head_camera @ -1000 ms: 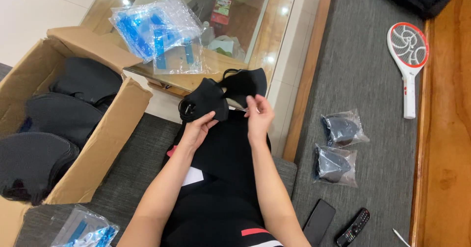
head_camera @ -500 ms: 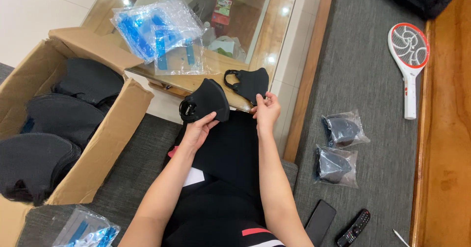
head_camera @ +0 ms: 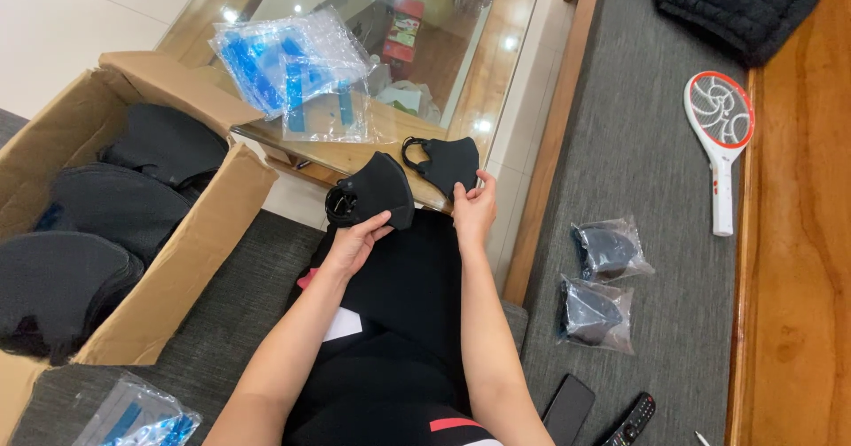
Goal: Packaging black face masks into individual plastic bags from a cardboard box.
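My left hand [head_camera: 355, 240] holds a black face mask with a valve [head_camera: 372, 193] above my lap. A second black mask [head_camera: 446, 162] is pinched at its lower edge by my right hand [head_camera: 475, 211]; it rests near the corner of the glass-topped table [head_camera: 390, 149]. The two masks sit apart, side by side. My black trousers fill the space beneath both forearms.
A cardboard box [head_camera: 191, 251] on my left holds stacks of black masks [head_camera: 106, 207]. Clear bags with blue strips [head_camera: 297, 74] lie on the table, another [head_camera: 137, 415] by my left knee. Two bagged masks [head_camera: 603, 282], a phone [head_camera: 567, 409], a remote [head_camera: 629, 419] and a racket-shaped swatter [head_camera: 720, 136] lie on the grey couch.
The two masks, held together a second ago, have been pulled apart. My right hand carried one mask rightward and down toward the table corner while the left kept the valved one.
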